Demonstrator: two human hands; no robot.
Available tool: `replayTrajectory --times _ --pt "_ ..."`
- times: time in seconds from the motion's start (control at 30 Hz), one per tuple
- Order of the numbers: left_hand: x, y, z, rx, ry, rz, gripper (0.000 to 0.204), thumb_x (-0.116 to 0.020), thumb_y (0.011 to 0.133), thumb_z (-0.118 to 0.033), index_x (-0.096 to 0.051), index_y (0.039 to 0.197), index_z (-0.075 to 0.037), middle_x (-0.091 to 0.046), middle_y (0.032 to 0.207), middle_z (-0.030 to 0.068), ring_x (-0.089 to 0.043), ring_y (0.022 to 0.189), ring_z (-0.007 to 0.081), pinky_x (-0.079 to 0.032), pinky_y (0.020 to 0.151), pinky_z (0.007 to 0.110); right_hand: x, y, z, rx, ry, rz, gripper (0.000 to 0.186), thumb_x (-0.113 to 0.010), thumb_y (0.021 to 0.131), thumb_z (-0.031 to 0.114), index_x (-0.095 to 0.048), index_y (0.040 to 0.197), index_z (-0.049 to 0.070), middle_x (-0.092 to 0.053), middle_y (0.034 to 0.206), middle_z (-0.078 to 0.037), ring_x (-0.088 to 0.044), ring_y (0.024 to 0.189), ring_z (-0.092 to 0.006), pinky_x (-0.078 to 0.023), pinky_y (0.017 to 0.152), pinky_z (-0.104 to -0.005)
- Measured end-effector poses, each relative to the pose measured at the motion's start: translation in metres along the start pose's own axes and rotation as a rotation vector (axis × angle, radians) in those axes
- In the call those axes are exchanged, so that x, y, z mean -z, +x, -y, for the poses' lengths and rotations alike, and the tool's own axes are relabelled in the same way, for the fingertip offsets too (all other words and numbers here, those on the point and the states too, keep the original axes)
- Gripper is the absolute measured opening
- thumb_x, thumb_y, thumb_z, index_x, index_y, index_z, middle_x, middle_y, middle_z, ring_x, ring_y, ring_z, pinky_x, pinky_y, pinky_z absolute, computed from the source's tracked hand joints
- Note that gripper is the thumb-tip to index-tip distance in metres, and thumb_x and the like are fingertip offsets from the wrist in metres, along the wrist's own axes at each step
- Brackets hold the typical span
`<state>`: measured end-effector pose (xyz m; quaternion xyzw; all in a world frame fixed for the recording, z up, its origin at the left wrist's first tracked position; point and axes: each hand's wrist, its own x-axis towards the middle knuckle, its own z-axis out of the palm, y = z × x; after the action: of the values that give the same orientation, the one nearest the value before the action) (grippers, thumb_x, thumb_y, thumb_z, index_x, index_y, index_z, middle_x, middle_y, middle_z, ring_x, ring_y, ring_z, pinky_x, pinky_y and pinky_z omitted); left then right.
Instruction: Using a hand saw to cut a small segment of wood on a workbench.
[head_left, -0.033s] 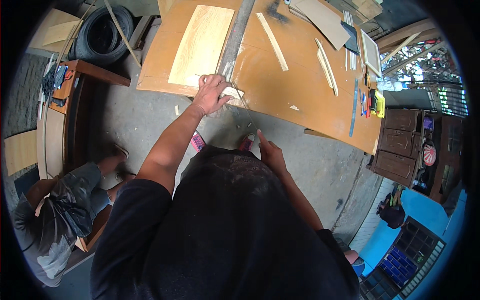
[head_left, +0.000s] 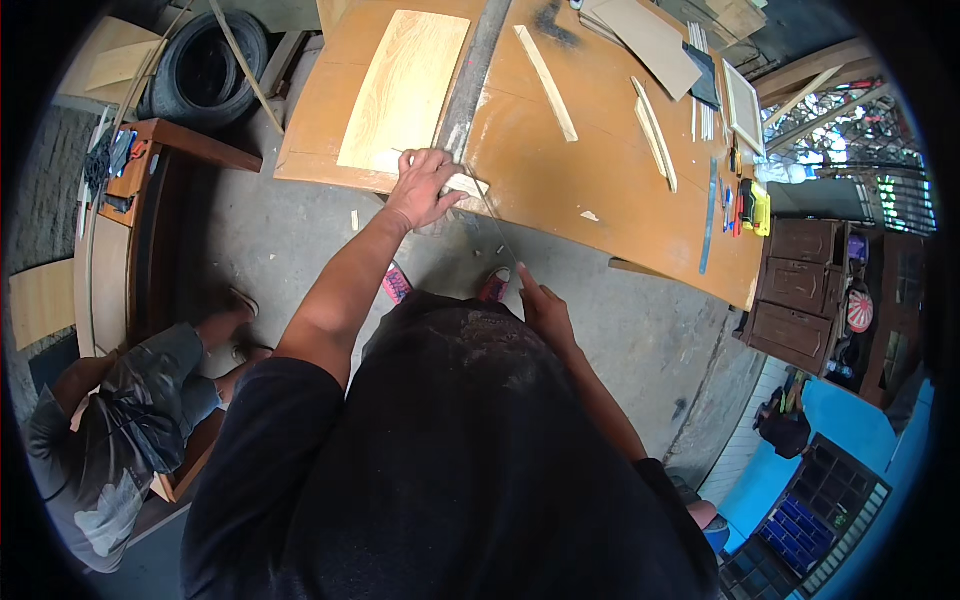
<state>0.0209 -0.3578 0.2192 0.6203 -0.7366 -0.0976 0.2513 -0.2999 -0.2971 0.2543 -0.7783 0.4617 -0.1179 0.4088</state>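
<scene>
At the table's near edge, my left hand (head_left: 422, 188) is closed over a small pale piece of wood (head_left: 467, 185), pressing it down with the thumb on the near side. One end of the piece sticks out to the right of the hand. My right hand (head_left: 547, 312) grips the near end of a thin-bladed handsaw (head_left: 503, 236), seen almost edge-on. Its blade slants up and away to the wood, right beside my left thumb. The saw's handle is mostly hidden in my fist. A wide wooden board (head_left: 405, 90) lies just beyond my left hand.
Loose wood strips (head_left: 546, 82) lie on the brown table (head_left: 600, 180). A blue-grey ruler-like strip (head_left: 707, 215) and a yellow tool (head_left: 755, 207) sit at its right. Another person (head_left: 120, 430) sits at lower left, near a wooden cabinet (head_left: 120, 240). Wood scraps dot the concrete floor.
</scene>
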Motion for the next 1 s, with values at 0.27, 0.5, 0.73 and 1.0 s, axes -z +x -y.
replayTrajectory --times 0.27,0.5,0.73,1.0 --pt "0.003 0.000 -0.001 0.006 0.021 0.033 0.042 -0.071 0.085 -0.036 -0.063 0.119 -0.013 -0.052 0.117 0.0073 -0.046 0.119 0.0263 -0.025 0.106 0.048 -0.005 0.004 -0.012 0.027 -0.018 0.008 0.060 -0.058 0.093 0.009 -0.044 0.149 0.023 -0.060 0.085 -0.020 -0.063 0.076 -0.0408 -0.052 0.073 -0.0463" --pt "0.002 0.002 0.000 -0.001 0.010 0.034 0.041 -0.071 0.085 -0.035 -0.063 0.118 -0.013 -0.052 0.117 0.0072 -0.045 0.119 0.0263 -0.024 0.105 0.048 -0.023 0.008 -0.031 0.033 0.014 -0.001 0.062 -0.057 0.092 0.006 -0.042 0.150 0.024 -0.061 0.090 -0.021 -0.064 0.083 -0.0406 -0.051 0.074 -0.0464" --pt "0.003 0.001 -0.001 0.009 0.015 0.023 0.041 -0.071 0.085 -0.036 -0.063 0.118 -0.013 -0.053 0.115 0.0079 -0.046 0.120 0.0261 -0.025 0.105 0.047 -0.031 -0.002 -0.035 0.010 0.065 -0.013 0.064 -0.057 0.092 0.007 -0.040 0.152 0.024 -0.063 0.093 -0.020 -0.066 0.084 -0.0381 -0.052 0.075 -0.0447" --pt "0.001 0.005 -0.003 0.005 0.005 0.030 0.042 -0.071 0.084 -0.037 -0.063 0.118 -0.013 -0.053 0.117 0.0082 -0.045 0.121 0.0261 -0.025 0.105 0.047 -0.022 0.024 -0.013 -0.026 0.077 0.044 0.063 -0.059 0.092 0.010 -0.039 0.151 0.022 -0.065 0.097 -0.021 -0.066 0.086 -0.0391 -0.053 0.076 -0.0444"
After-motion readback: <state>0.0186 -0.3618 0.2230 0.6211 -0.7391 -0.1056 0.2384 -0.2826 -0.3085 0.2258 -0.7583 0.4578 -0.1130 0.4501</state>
